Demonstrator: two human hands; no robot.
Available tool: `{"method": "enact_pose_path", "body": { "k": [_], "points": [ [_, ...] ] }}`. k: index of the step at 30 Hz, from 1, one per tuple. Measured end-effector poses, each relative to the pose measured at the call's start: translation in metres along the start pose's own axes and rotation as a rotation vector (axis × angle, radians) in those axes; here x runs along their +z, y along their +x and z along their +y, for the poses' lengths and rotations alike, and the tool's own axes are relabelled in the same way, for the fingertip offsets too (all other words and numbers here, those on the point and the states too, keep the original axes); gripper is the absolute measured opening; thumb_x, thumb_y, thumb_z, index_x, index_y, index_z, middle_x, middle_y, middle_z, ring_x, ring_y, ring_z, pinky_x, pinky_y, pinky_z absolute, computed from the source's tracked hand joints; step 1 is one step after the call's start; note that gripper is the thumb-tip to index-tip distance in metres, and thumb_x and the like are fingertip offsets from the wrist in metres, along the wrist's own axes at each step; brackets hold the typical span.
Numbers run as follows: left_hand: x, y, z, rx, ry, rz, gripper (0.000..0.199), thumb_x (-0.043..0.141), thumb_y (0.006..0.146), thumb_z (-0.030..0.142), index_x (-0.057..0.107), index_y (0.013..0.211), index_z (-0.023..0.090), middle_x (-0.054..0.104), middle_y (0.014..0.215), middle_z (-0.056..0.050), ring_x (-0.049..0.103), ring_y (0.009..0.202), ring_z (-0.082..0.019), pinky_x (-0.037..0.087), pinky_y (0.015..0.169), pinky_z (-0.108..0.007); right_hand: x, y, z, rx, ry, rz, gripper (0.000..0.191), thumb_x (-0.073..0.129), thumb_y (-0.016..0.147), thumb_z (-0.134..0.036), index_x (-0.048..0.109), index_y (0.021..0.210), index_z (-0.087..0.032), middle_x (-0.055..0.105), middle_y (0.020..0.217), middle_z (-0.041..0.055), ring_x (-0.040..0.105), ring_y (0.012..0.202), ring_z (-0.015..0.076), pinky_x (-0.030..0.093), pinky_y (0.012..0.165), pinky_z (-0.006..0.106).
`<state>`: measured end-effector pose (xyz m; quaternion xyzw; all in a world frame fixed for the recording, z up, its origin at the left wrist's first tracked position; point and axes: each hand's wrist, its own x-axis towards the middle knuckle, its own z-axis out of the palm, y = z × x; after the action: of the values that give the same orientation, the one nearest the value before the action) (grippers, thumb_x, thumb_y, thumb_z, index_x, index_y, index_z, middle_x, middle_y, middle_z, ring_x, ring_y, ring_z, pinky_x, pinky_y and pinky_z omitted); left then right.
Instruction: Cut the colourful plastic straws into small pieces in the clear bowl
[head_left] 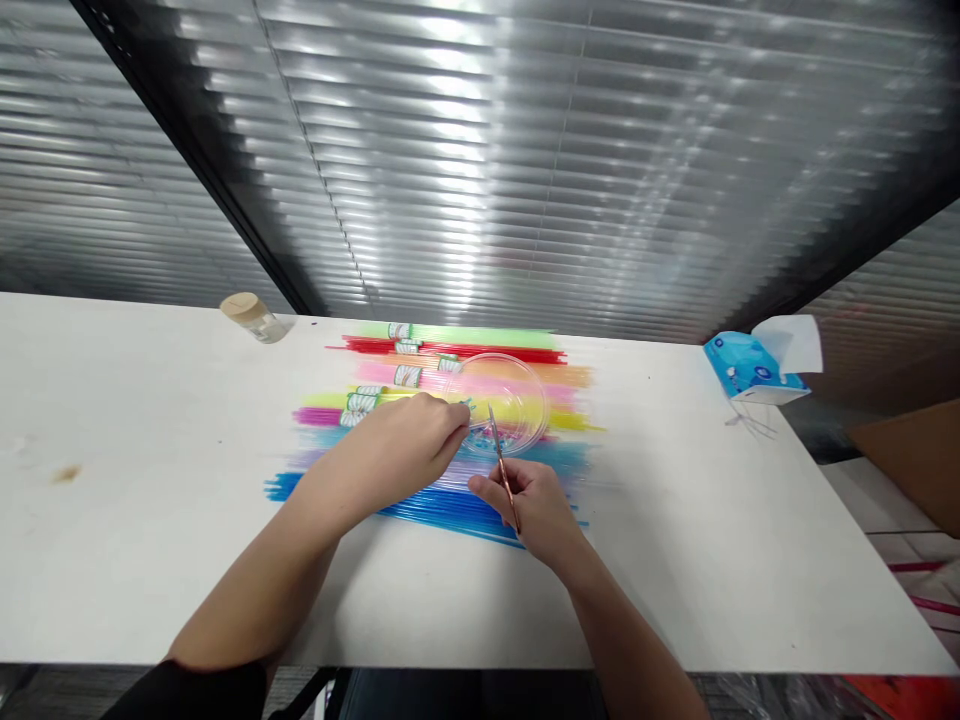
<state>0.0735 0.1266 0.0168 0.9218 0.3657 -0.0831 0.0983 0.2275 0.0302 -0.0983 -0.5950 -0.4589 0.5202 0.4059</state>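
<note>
My right hand [536, 505] grips a pair of scissors [504, 470], whose blades point up and away over the near part of a clear round bowl [541, 395]. At the bowl's left side, my left hand [424, 435] has its fingers pinched on small light-blue pieces [466, 406]. More small blue and pink pieces [487, 440] lie in the bowl. Beneath the bowl and hands, bundles of coloured straws run from left to right: green, red [517, 354], orange, pink, yellow, purple and, closest to me, blue [457, 512]. Several have paper labels [407, 376].
A jar with a tan lid [253, 315] is at the back left of the white table [150, 560]. At the back right stands a blue tissue box [750, 370], with thin strands beside it. Window blinds rise behind the table, and a cardboard box [915, 460] is beyond its right edge.
</note>
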Motion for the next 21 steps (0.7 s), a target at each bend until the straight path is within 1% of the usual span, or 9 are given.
{"method": "enact_pose_path", "body": {
  "k": [4, 9, 16, 19, 21],
  "points": [
    [0.0012, 0.0008, -0.0003, -0.001, 0.014, -0.003, 0.027, 0.033, 0.097, 0.021, 0.045, 0.073, 0.018, 0.055, 0.072, -0.003, 0.044, 0.059, -0.014, 0.023, 0.055, -0.030, 0.0004, -0.0006, -0.0004, -0.011, 0.015, -0.008, 0.057, 0.070, 0.079, -0.068, 0.045, 0.062, -0.019, 0.038, 0.053, -0.0052, 0.029, 0.052, 0.0099, 0.023, 0.048, 0.025],
    [0.0036, 0.0011, -0.0018, -0.001, 0.022, 0.011, 0.026, 0.035, 0.096, 0.021, 0.047, 0.073, 0.018, 0.056, 0.072, -0.003, 0.044, 0.059, -0.013, 0.021, 0.054, -0.030, 0.0000, -0.0004, -0.0013, -0.012, 0.009, -0.011, 0.056, 0.069, 0.080, -0.067, 0.046, 0.061, -0.019, 0.039, 0.053, -0.0050, 0.029, 0.051, 0.0097, 0.023, 0.048, 0.025],
    [0.0024, 0.0004, -0.0024, 0.008, -0.008, 0.026, 0.029, 0.034, 0.097, 0.024, 0.050, 0.074, 0.018, 0.058, 0.073, -0.004, 0.050, 0.062, -0.015, 0.025, 0.054, -0.029, 0.0001, -0.0010, -0.0026, 0.003, 0.026, -0.021, 0.056, 0.069, 0.080, -0.068, 0.046, 0.061, -0.020, 0.042, 0.050, -0.0046, 0.032, 0.049, 0.0098, 0.027, 0.047, 0.025],
    [0.0005, -0.0003, -0.0019, 0.011, -0.012, 0.026, 0.029, 0.035, 0.097, 0.023, 0.050, 0.072, 0.018, 0.058, 0.072, -0.004, 0.049, 0.060, -0.015, 0.026, 0.054, -0.029, -0.0001, -0.0020, -0.0030, 0.005, 0.047, -0.032, 0.057, 0.067, 0.081, -0.068, 0.045, 0.061, -0.020, 0.041, 0.051, -0.0045, 0.032, 0.049, 0.0096, 0.026, 0.048, 0.025],
    [-0.0005, -0.0006, -0.0017, 0.008, -0.013, 0.033, 0.028, 0.036, 0.096, 0.023, 0.049, 0.072, 0.018, 0.058, 0.072, -0.004, 0.047, 0.059, -0.015, 0.026, 0.053, -0.029, -0.0002, -0.0030, -0.0037, -0.007, 0.069, -0.060, 0.058, 0.063, 0.084, -0.069, 0.044, 0.061, -0.020, 0.039, 0.051, -0.0046, 0.031, 0.049, 0.0094, 0.024, 0.047, 0.025]
  ]
}}
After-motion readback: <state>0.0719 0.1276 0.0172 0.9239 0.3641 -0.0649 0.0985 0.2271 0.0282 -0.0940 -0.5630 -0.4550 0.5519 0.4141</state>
